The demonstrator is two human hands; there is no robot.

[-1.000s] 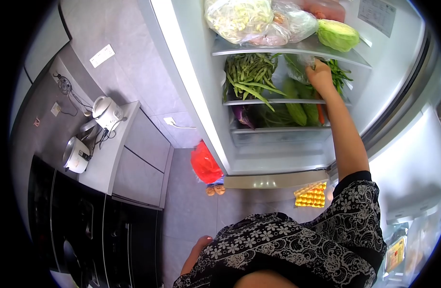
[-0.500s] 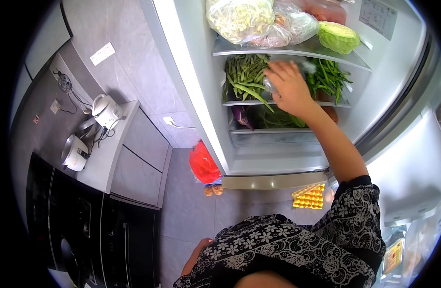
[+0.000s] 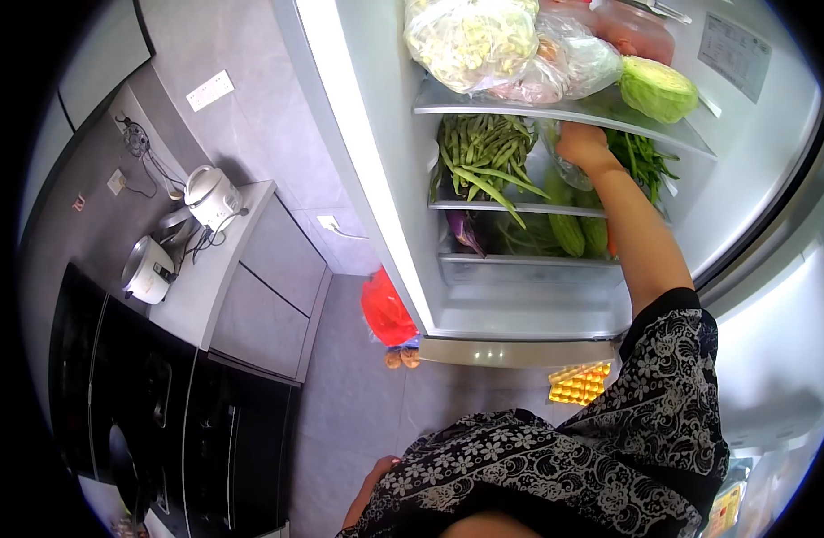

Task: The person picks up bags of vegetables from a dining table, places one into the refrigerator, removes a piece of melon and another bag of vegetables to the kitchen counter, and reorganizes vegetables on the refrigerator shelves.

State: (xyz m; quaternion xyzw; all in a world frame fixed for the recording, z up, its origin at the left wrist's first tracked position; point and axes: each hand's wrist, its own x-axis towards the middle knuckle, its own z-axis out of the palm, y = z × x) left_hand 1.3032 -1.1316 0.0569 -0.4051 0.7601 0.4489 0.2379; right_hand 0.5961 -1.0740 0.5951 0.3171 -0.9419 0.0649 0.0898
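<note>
My right hand (image 3: 582, 146) reaches into the open fridge, at the back of the middle shelf. Its fingers curl round a clear plastic bag (image 3: 568, 170), and the fingertips are partly hidden. To its left lies a heap of green beans (image 3: 483, 152); to its right are long green peppers (image 3: 647, 166), partly behind my wrist. Below, through the shelf, cucumbers (image 3: 569, 231) and a purple eggplant (image 3: 464, 231) show. My left hand (image 3: 382, 467) hangs low beside the patterned clothing, its fingers mostly covered.
Bagged vegetables (image 3: 473, 40) and a cut cabbage (image 3: 658, 90) fill the upper shelf. The fridge door stands open at the right. A red bag (image 3: 387, 308) and a yellow egg tray (image 3: 580, 384) are on the floor. Rice cookers (image 3: 213, 197) sit on the left counter.
My right hand has moved right and deeper into the middle shelf, away from the beans, its fingers now curled in. The cucumbers below have come into view. The left hand stays low.
</note>
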